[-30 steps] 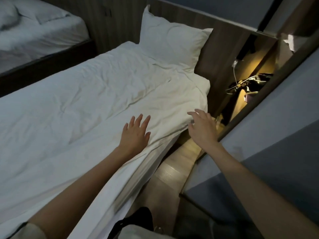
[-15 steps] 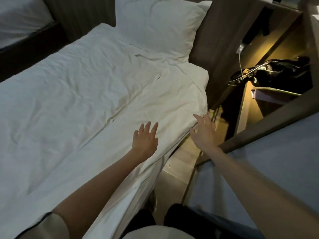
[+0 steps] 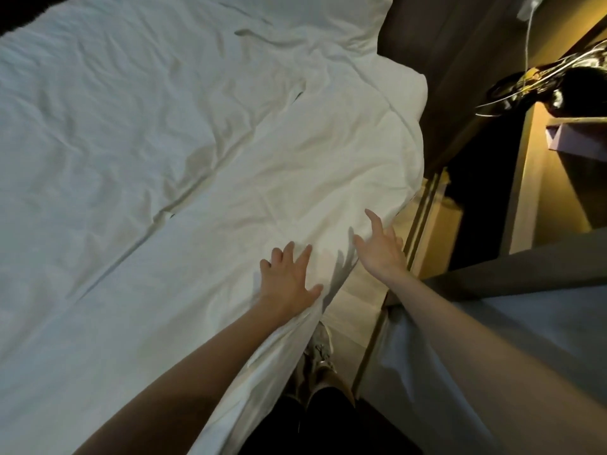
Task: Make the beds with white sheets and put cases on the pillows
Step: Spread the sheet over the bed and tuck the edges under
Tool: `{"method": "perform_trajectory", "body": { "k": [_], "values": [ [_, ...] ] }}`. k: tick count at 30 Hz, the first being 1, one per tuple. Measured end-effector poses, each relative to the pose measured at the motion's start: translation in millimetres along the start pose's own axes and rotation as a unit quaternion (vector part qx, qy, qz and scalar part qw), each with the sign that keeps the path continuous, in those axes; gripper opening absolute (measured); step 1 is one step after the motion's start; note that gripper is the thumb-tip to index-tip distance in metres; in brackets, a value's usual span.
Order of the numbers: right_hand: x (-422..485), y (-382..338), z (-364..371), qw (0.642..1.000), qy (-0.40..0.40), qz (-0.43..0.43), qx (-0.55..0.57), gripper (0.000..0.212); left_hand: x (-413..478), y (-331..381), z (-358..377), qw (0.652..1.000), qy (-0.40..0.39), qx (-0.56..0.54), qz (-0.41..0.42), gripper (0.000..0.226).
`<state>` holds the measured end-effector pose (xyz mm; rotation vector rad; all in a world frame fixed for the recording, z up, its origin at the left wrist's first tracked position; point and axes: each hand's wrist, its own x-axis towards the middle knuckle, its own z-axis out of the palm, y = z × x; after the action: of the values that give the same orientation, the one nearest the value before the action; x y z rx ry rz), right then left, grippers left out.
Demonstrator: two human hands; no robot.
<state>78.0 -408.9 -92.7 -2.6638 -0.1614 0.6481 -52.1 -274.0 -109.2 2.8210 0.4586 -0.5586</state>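
Note:
A wrinkled white sheet (image 3: 164, 159) covers the bed and fills the left and middle of the view. A white pillow (image 3: 312, 18) lies at the head of the bed, at the top. My left hand (image 3: 289, 280) rests flat on the sheet at the bed's right edge, fingers spread. My right hand (image 3: 381, 247) hovers open just beside that edge, fingers apart, its fingertips at or near the hanging sheet. Neither hand holds anything.
A narrow wooden floor gap (image 3: 354, 297) runs between the bed and a grey-covered surface (image 3: 509, 339) at the right. A lit wooden bedside shelf (image 3: 538, 178) holds a dark bag (image 3: 578, 90) and a white cable (image 3: 527, 31). My shoes (image 3: 320, 353) stand in the gap.
The view has tilted down and closer to the bed. Both hands have moved nearer to each other at the bed's right edge; the right hand has come up to the sheet.

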Motion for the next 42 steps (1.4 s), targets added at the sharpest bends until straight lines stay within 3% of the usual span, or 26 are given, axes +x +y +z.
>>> {"method": "perform_trajectory", "body": {
  "k": [3, 6, 10, 13, 17, 22, 27, 34, 42],
  "values": [
    [25, 15, 33, 0.997, -0.037, 0.005, 0.07, 0.061, 6, 3, 46, 0.997, -0.079, 0.017, -0.002, 0.115],
    [39, 27, 62, 0.978, -0.075, -0.006, 0.195, 0.07, 6, -5, 83, 0.996, -0.064, 0.063, 0.024, 0.127],
    [50, 31, 83, 0.941, -0.078, 0.049, 0.326, 0.09, 6, -23, 94, 0.995, 0.058, 0.052, 0.065, 0.1],
    [56, 33, 81, 0.927, -0.039, 0.092, 0.361, 0.098, 7, -27, 84, 0.993, -0.007, 0.09, 0.077, 0.081],
    [47, 25, 64, 0.934, 0.006, 0.097, 0.345, 0.087, 4, -22, 60, 0.995, -0.032, 0.053, 0.083, 0.065],
    [16, -19, 22, 0.961, 0.086, 0.013, 0.264, 0.069, -9, -33, 1, 0.998, 0.0, -0.059, 0.022, 0.06],
    [-2, -89, -32, 0.954, 0.143, -0.09, 0.249, 0.055, -28, -55, -73, 0.992, 0.082, -0.097, -0.006, 0.059],
    [0, -206, -94, 0.94, 0.156, -0.215, 0.215, 0.055, -34, -105, -186, 0.972, 0.184, -0.125, -0.074, 0.056],
    [54, -354, -120, 0.903, 0.125, -0.397, 0.106, 0.048, 4, -192, -285, 0.93, 0.266, -0.129, -0.216, 0.058]
  ]
}}
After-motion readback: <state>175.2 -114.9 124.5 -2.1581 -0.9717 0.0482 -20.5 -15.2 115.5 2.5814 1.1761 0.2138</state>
